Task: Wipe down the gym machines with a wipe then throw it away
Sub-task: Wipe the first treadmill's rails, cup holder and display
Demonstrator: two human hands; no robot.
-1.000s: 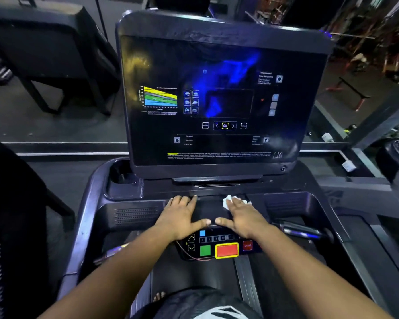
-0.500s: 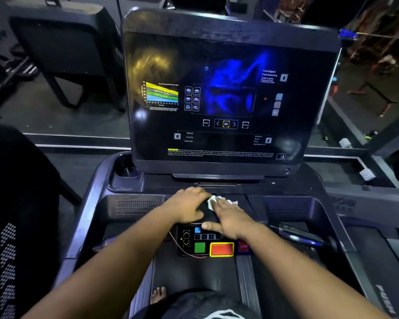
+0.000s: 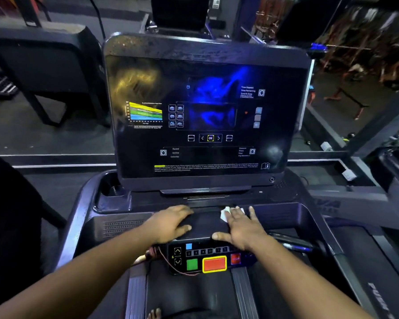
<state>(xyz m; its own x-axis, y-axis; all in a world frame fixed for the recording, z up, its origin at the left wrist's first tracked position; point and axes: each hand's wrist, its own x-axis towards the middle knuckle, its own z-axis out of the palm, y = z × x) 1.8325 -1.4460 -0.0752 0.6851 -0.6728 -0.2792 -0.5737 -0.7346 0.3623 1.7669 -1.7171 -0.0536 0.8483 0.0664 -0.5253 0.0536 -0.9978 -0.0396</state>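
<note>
Head view: the treadmill's (image 3: 78,224) glossy dark screen (image 3: 205,116) reads "OK" at centre, with "Speed", "Incline" and "Calories" lower left. Under it, a smooth black ledge (image 3: 203,223) spans the console. The left hand (image 3: 168,224) lies flat on the ledge's left end, fingers straight. The right hand (image 3: 242,226), fingers spread, presses a crumpled white wipe (image 3: 225,214) onto the ledge's far right part. Below sit green, red and yellow-rimmed buttons (image 3: 213,263)

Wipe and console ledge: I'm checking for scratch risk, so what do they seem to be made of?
The wipe looks like thin white paper or nonwoven cloth: it crumples under the right hand. The console ledge looks like dark moulded plastic with a dull sheen, though that is only appearance.
</note>
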